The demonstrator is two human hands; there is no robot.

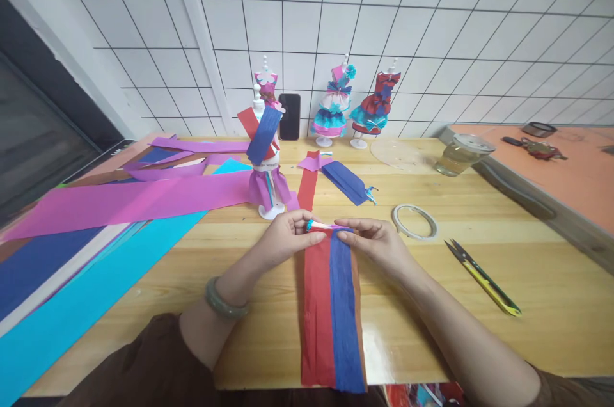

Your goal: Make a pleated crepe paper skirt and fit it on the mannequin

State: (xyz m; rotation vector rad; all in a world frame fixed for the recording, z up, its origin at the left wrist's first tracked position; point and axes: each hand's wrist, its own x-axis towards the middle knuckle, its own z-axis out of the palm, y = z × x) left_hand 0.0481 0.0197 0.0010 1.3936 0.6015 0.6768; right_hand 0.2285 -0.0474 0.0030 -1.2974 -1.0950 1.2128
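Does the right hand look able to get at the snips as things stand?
Probably yes, if it frees itself first: the right hand is pinching the blue strip. The snips lie uncovered on the table to its right, and the tape ring seems clear of the direct path.

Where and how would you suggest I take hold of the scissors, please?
Grip the scissors by the yellow handle, probably best with the right hand coming from the near right side: they lie flat on the table, blade tips parted and pointing to the far left, away from that end.
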